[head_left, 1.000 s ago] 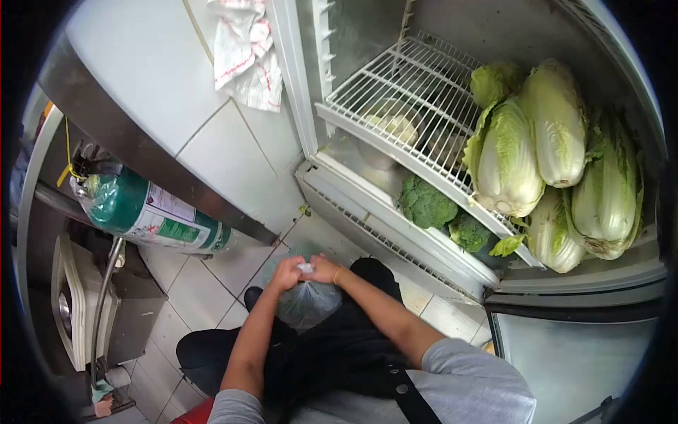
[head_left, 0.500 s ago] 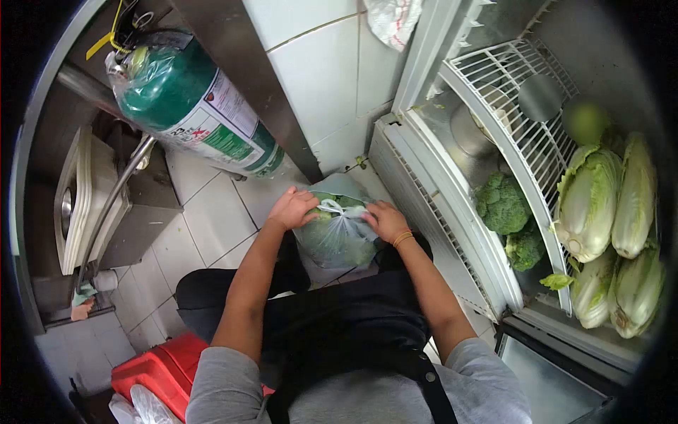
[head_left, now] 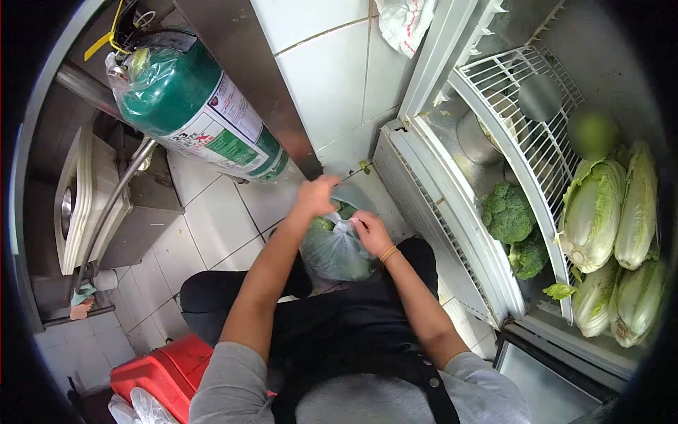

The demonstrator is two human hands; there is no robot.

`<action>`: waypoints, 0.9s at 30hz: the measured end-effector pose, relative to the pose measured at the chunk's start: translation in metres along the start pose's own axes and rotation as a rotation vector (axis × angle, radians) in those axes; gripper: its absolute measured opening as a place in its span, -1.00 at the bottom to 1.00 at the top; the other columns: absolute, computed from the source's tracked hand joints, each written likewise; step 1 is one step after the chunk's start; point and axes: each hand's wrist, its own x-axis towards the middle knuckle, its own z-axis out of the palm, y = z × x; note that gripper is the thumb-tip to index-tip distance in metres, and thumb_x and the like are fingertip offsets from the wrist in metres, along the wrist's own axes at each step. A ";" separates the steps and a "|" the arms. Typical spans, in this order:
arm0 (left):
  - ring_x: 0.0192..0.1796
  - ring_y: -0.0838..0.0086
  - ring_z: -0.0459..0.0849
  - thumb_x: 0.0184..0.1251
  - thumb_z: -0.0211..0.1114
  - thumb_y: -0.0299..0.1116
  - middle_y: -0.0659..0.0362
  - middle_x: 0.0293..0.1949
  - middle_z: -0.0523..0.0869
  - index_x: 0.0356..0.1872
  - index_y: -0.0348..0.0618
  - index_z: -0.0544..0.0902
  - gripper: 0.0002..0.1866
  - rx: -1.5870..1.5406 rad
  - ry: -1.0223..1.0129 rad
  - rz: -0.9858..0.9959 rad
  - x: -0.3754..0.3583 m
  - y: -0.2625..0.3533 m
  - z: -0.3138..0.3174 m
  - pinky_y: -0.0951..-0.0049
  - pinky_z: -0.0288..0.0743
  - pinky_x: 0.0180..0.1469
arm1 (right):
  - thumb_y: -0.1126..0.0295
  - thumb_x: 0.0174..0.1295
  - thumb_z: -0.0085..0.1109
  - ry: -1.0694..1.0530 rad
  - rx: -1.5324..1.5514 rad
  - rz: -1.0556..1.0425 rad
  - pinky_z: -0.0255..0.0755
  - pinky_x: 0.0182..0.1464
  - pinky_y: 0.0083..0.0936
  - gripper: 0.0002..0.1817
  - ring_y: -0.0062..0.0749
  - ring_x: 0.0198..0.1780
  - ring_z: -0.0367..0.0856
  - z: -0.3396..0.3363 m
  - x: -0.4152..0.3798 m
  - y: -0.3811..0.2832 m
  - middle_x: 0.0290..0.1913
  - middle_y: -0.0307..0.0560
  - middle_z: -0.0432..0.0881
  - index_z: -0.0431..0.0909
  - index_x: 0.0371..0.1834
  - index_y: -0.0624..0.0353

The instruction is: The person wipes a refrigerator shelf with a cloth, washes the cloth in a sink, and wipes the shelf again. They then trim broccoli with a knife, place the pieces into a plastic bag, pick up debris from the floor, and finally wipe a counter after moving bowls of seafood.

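Observation:
A translucent plastic bag [head_left: 337,256] with green vegetables inside rests on the floor tiles between my knees. Its top is gathered into a twist, and behind that is a gap where leafy green shows. My right hand [head_left: 372,233], with yellow bands at the wrist, is closed on the gathered plastic. At the far left rim of the bag, my left hand [head_left: 316,196] has its fingers bent around the plastic; its fingertips are partly hidden.
On the right stands an open fridge with a wire shelf [head_left: 484,120], broccoli [head_left: 508,212], long cabbages [head_left: 595,212] and a metal pot [head_left: 477,138]. A plastic-wrapped green fire extinguisher [head_left: 185,95] is at upper left. A red container [head_left: 164,374] sits behind my left side.
My left hand has moved up and to the right, to the far rim of the bag. My right hand has shifted slightly toward me and left, onto the gathered top.

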 end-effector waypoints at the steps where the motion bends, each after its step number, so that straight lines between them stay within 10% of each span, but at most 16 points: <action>1: -0.23 0.25 0.62 -0.23 0.35 -0.35 0.12 -0.36 0.66 -0.17 0.00 0.58 -0.57 0.177 0.140 0.298 0.001 0.006 0.013 0.28 0.43 -0.10 | 0.40 0.15 0.04 -0.042 0.021 0.113 0.29 -0.04 -0.19 -0.89 -0.01 -0.23 0.45 0.002 -0.002 -0.006 -0.35 0.03 0.49 0.47 -0.37 0.22; 3: -0.24 0.24 0.63 -0.19 0.35 -0.36 0.10 -0.33 0.66 -0.18 0.01 0.60 -0.60 0.355 0.284 0.601 0.014 0.003 0.030 0.31 0.48 -0.18 | 0.39 0.20 0.00 -0.020 0.004 0.030 0.28 -0.01 -0.23 -0.88 -0.03 -0.26 0.46 0.011 -0.005 -0.015 -0.38 0.04 0.48 0.45 -0.41 0.21; 6: -0.27 0.18 0.64 -0.05 0.27 -0.36 0.06 -0.33 0.67 -0.25 0.00 0.64 -0.75 0.298 -0.098 0.769 0.025 -0.004 0.053 0.24 0.51 -0.29 | 0.42 0.21 -0.04 -0.062 0.009 -0.064 0.26 -0.01 -0.22 -0.88 0.03 -0.23 0.44 0.007 -0.007 -0.036 -0.36 0.07 0.48 0.42 -0.40 0.23; 18: -0.32 0.20 0.69 0.12 0.06 -0.43 0.02 -0.35 0.69 -0.43 -0.09 0.66 -0.83 0.469 0.193 -0.103 0.057 -0.018 0.037 0.24 0.57 -0.27 | 0.49 0.02 0.13 -0.165 -0.371 -0.124 0.34 -0.18 -0.33 -0.94 -0.13 -0.32 0.41 -0.019 -0.110 -0.082 -0.48 -0.02 0.43 0.46 -0.46 0.22; 21: -0.34 0.30 0.71 0.10 0.10 -0.43 0.12 -0.42 0.69 -0.50 -0.06 0.63 -0.87 0.711 0.220 0.283 0.055 -0.028 0.042 0.33 0.57 -0.37 | 0.49 0.03 0.13 -0.137 -0.356 -0.115 0.34 -0.19 -0.31 -0.94 -0.10 -0.35 0.42 -0.016 -0.123 -0.095 -0.49 0.00 0.46 0.46 -0.48 0.22; 27: -0.37 0.26 0.68 -0.13 0.21 -0.40 0.09 -0.44 0.69 -0.55 -0.08 0.66 -0.91 0.757 0.118 0.381 0.051 0.023 0.059 0.20 0.53 -0.40 | 0.43 0.08 0.08 -0.138 -0.337 0.135 0.33 -0.20 -0.20 -0.88 0.10 -0.33 0.44 -0.015 -0.137 -0.088 -0.36 0.11 0.56 0.54 -0.35 0.23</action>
